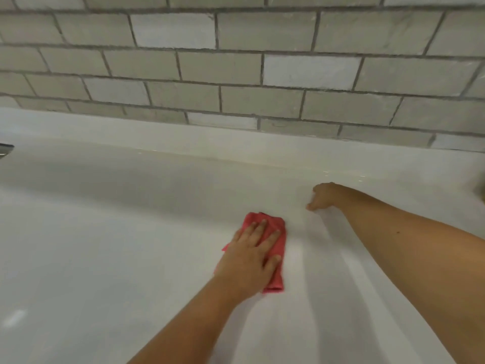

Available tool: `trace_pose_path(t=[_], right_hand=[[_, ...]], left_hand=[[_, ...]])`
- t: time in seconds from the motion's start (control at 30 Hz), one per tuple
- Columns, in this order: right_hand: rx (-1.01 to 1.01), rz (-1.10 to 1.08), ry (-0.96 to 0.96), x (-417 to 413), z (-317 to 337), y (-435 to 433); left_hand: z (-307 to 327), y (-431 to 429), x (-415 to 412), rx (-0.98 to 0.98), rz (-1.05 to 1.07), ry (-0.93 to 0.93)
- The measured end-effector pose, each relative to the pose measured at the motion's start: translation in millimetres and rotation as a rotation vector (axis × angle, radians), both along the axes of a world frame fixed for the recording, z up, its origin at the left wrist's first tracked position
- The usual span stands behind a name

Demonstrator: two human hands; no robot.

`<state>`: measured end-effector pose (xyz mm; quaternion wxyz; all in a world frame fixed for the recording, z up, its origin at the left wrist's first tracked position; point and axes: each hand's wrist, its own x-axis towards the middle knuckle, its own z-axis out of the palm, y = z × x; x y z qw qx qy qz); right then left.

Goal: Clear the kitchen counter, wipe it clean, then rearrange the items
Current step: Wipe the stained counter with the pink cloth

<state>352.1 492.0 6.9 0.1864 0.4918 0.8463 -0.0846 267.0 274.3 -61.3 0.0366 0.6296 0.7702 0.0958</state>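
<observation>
Red cloth (276, 281) lies mid-surface (105, 258), well off the back edge, under your left grip (252, 248): fingers straight, pressing flat, not pinching. Probably soft, light and limp, so it'll bunch; press with a spread palm or pinch a free edge. Right grip (324, 197) rests nearer the back edge, can't tell its curl.

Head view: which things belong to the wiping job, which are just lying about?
Job: red cloth, left hand pressing flat on it, white counter.
Lying about: right hand resting on the counter, tiled wall, metal piece at the left edge, too cropped to identify.
</observation>
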Motion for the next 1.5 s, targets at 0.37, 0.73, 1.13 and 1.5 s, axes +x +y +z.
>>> trace_pose_path(t=[0.37,0.73,1.13,1.5], right_hand=[[-0.127,-0.166,0.126,-63,-8,-16],[-0.105,-0.231,0.167,-74,-17,-14],[-0.16,-0.309,0.215,-71,-11,-18],[-0.153,-0.271,0.196,-73,-6,-20]], left_hand=[[-9,-38,-294,-0.021,0.64,0.034],[20,100,-321,-0.151,0.964,-0.079],[5,143,-159,-0.054,-0.08,-0.025],[11,142,-248,-0.07,0.481,-0.003]])
